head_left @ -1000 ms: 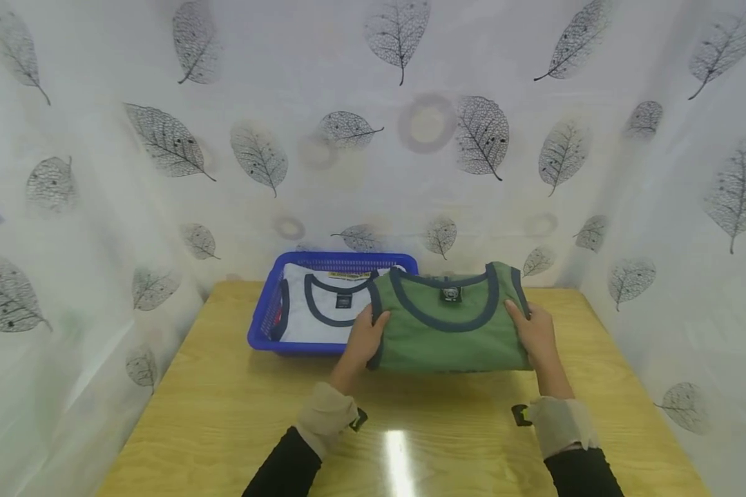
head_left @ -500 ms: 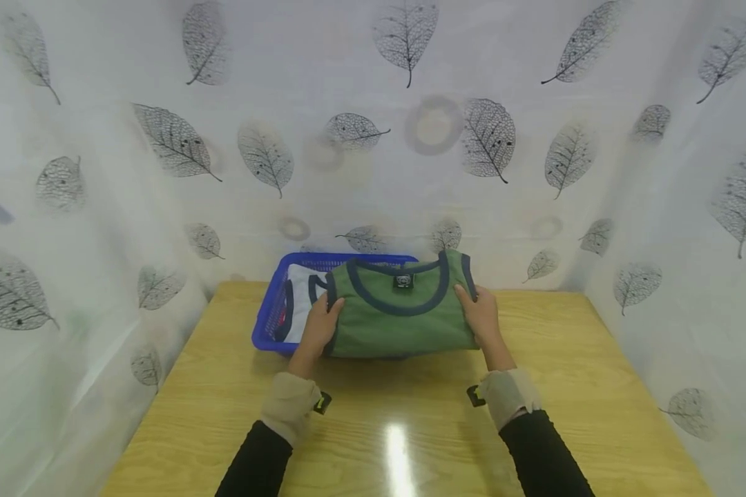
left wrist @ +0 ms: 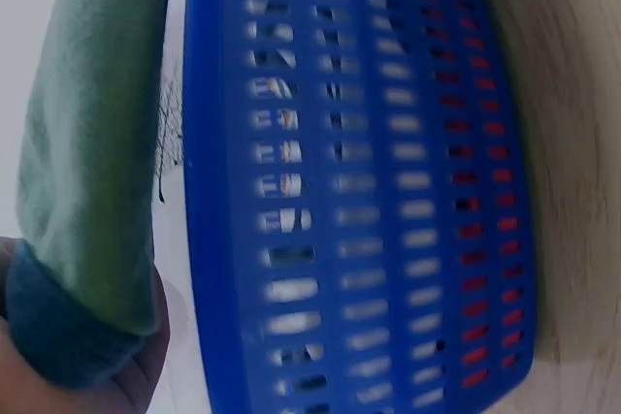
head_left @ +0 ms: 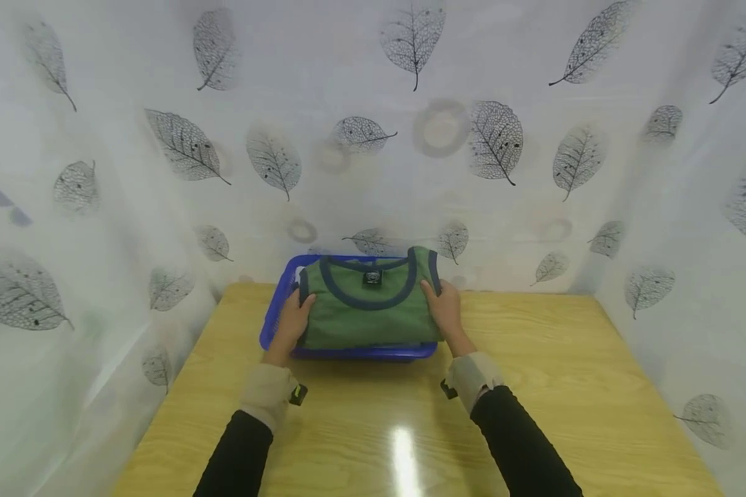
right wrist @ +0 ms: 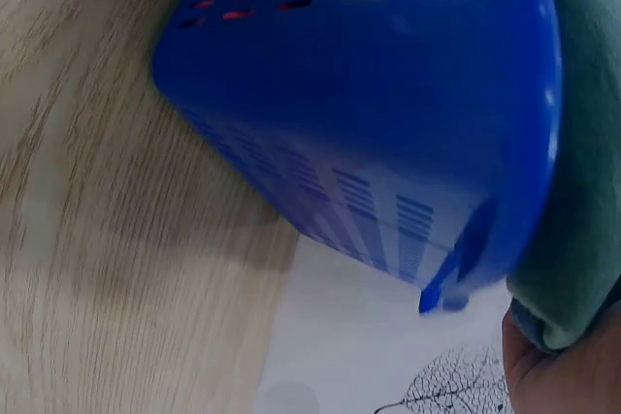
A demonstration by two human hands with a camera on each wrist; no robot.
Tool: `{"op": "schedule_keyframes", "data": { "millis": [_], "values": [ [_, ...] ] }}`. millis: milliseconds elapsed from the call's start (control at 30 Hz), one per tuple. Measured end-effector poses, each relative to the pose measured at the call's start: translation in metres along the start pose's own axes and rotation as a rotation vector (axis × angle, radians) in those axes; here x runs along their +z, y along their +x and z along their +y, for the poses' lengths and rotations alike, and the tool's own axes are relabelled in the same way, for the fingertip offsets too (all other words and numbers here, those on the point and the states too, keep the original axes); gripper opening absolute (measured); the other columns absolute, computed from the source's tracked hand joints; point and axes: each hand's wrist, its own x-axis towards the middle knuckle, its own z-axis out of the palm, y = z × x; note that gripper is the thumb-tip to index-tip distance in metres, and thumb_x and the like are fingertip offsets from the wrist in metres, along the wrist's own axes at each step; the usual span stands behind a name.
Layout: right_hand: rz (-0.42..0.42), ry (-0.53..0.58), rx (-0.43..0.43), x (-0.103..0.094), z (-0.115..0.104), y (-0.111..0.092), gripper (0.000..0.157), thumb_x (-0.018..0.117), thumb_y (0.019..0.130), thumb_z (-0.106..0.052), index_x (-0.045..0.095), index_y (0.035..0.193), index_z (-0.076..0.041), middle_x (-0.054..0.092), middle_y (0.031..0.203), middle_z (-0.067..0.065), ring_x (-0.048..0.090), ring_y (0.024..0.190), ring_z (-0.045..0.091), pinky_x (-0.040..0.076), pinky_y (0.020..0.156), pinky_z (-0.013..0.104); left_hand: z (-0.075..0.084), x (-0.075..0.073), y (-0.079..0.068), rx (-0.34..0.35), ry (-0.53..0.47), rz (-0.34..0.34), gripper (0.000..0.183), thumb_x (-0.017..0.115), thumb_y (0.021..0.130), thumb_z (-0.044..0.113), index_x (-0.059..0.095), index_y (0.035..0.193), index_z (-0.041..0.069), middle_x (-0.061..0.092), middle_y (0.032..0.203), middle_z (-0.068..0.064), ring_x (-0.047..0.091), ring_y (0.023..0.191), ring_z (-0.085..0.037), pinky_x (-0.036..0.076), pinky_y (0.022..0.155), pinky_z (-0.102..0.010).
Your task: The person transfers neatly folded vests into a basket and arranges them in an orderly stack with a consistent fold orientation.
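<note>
A folded green shirt (head_left: 367, 324) with dark navy trim and a black neck label is held level over the blue plastic basket (head_left: 373, 354). My left hand (head_left: 293, 319) grips its left edge, thumb on top and fingers beneath. On the opposite edge, my right hand (head_left: 444, 310) pinches the fabric the same way. Both wrist views show the green shirt (left wrist: 92, 162) just above the basket's rim (right wrist: 543, 143), with a gap along the left part. The white shirt inside the basket is mostly hidden; white and red cloth shows through the slots.
The basket stands at the back of a wooden table (head_left: 534, 386). Behind and to both sides hangs a pale curtain (head_left: 373, 186) printed with grey leaves. A bright light reflection lies on the table near its front.
Both hands have carried the green shirt leftward, from beside the basket's right part to right over it. The white shirt in the basket is now covered from the head view.
</note>
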Motion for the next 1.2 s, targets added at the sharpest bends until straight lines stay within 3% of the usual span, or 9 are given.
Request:
{"op": "schedule_keyframes", "data": {
  "millis": [167,300,667,900,1200],
  "values": [
    [-0.011,-0.043,-0.008,0.016,0.003,0.003,0.036,0.059,0.092,-0.028,0.063,0.095,0.008,0.064,0.085,0.022,0.056,0.07,0.026,0.049,0.067,0.036,-0.005,-0.009,0.003,0.002,0.026,0.026,0.049,0.041,0.101,0.023,0.035,0.138,-0.009,0.04,0.14,-0.031,0.037,0.13,-0.043,0.03,0.11,-0.052],
    [-0.015,-0.042,-0.024,0.023,0.002,0.002,0.035,0.059,0.092,-0.027,0.062,0.093,0.008,0.064,0.085,0.024,0.057,0.072,0.029,0.05,0.071,0.042,-0.011,-0.013,0.006,-0.023,0.046,0.028,0.053,0.04,0.101,0.025,0.03,0.141,-0.008,0.034,0.145,-0.029,0.033,0.134,-0.042,0.026,0.113,-0.051],
    [-0.062,-0.048,0.0,0.033,-0.002,-0.005,0.032,0.058,0.092,-0.024,0.059,0.09,0.007,0.061,0.08,0.021,0.054,0.066,0.024,0.049,0.062,0.035,-0.021,-0.019,0.017,-0.001,0.089,0.082,0.043,0.043,0.1,0.019,0.041,0.13,-0.011,0.045,0.133,-0.032,0.044,0.123,-0.043,0.033,0.106,-0.053],
    [-0.056,-0.082,-0.01,0.037,0.004,-0.005,0.033,0.057,0.093,-0.027,0.057,0.09,0.006,0.058,0.079,0.018,0.053,0.067,0.025,0.048,0.063,0.037,-0.025,-0.016,0.02,-0.043,0.133,0.076,0.044,0.04,0.1,0.023,0.042,0.131,-0.008,0.046,0.134,-0.03,0.045,0.122,-0.042,0.034,0.106,-0.053],
    [-0.05,-0.135,-0.05,0.041,0.003,-0.009,0.033,0.057,0.092,-0.026,0.058,0.093,0.007,0.063,0.083,0.023,0.059,0.073,0.033,0.051,0.068,0.045,-0.035,-0.013,0.02,-0.045,0.158,0.105,0.043,0.041,0.1,0.022,0.042,0.13,-0.009,0.047,0.132,-0.032,0.046,0.12,-0.045,0.036,0.104,-0.054]
  ]
}}
